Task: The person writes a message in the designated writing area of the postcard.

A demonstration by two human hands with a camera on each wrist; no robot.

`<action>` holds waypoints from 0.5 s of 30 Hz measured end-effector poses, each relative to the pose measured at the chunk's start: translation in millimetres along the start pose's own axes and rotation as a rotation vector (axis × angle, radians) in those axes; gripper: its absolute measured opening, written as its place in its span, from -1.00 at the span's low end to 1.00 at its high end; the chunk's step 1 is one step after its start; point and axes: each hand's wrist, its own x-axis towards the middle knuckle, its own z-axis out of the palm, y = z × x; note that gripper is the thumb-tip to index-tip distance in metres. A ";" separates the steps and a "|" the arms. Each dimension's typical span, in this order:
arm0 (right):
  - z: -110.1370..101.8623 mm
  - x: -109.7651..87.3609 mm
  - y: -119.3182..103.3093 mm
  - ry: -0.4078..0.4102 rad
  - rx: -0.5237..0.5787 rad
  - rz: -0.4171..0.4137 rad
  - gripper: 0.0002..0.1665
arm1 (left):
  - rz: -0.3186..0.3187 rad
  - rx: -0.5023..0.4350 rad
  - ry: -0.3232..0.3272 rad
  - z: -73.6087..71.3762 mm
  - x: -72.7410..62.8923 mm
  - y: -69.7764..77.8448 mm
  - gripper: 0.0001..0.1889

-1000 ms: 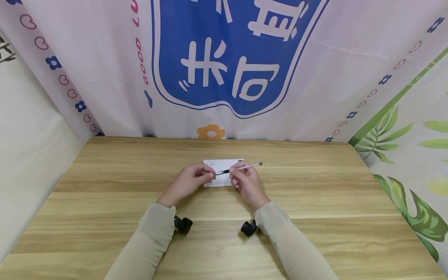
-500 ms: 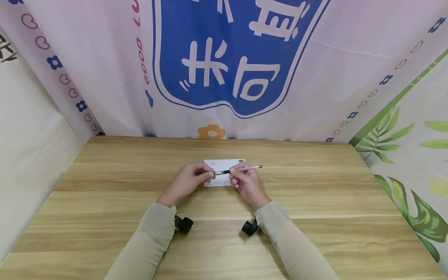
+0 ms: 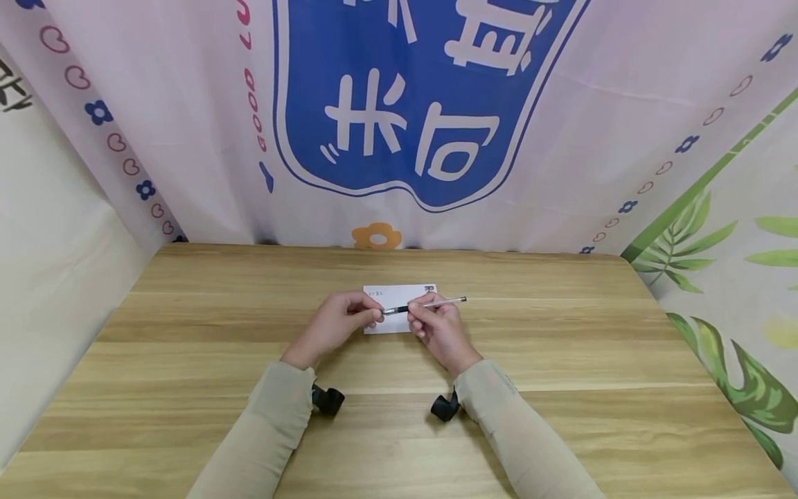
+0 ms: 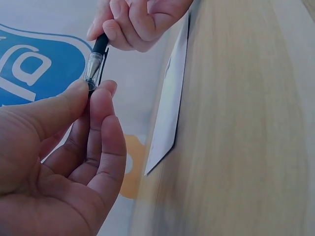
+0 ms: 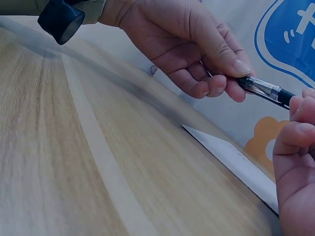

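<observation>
Both hands hold one pen (image 3: 450,301) between them, above a white card (image 3: 394,324) on the table. The pen has a pale barrel, a black grip section and a clear cap (image 4: 93,68) over its tip. My left hand (image 3: 341,317) pinches the cap's end between thumb and fingertips, as the right wrist view also shows. From the other side, my right hand (image 3: 441,331) grips the barrel near the black section, its lower fingers curled. The pen's tail sticks out to the right beyond that hand. Part of the card is hidden behind the right hand.
The wooden table (image 3: 399,443) reaches back to a pale curtain (image 3: 206,138) with a blue printed shape. A black wrist camera (image 3: 327,400) hangs at the left sleeve, another black camera (image 3: 444,407) at the right. Leaf-patterned cloth (image 3: 717,277) borders the right side.
The pen's tail has dipped slightly, so the pen lies flatter across the view. Both hands keep nearly the same place and hold.
</observation>
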 end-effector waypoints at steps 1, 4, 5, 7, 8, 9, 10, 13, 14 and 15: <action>0.4 0.0 -0.3 0.001 0.001 0.000 -0.76 | -0.004 -0.002 -0.001 -0.3 0.1 0.5 -0.87; 1.1 0.1 -0.9 0.006 0.002 0.000 -0.78 | -0.014 -0.018 0.003 -1.0 -0.4 1.3 -0.86; 1.1 0.0 -0.8 0.007 0.000 0.000 -0.79 | -0.017 -0.026 0.005 -1.1 -0.4 0.7 -0.86; 1.0 0.1 -0.5 0.008 -0.003 -0.001 -0.81 | -0.014 -0.035 0.011 -1.6 -0.7 0.2 -0.86; 1.0 0.2 -0.3 0.008 -0.007 -0.004 -0.81 | -0.015 -0.037 0.015 -1.8 -0.8 0.2 -0.85; 0.7 0.5 0.0 0.008 -0.011 -0.007 -0.81 | -0.016 -0.039 0.020 -1.9 -0.6 -0.1 -0.85; 0.7 0.6 0.2 0.006 -0.017 -0.012 -0.81 | -0.016 -0.039 0.025 -1.9 -0.2 -0.2 -0.85; 0.0 1.1 1.0 -0.005 -0.044 -0.023 -0.84 | -0.018 -0.043 0.040 -2.2 0.6 -1.0 -0.84; 0.0 1.2 1.1 -0.008 -0.052 -0.027 -0.84 | -0.022 -0.046 0.044 -2.3 1.1 -1.4 -0.83; -0.1 1.3 1.3 -0.012 -0.062 -0.032 -0.85 | -0.027 -0.056 0.048 -2.3 1.6 -2.1 -0.83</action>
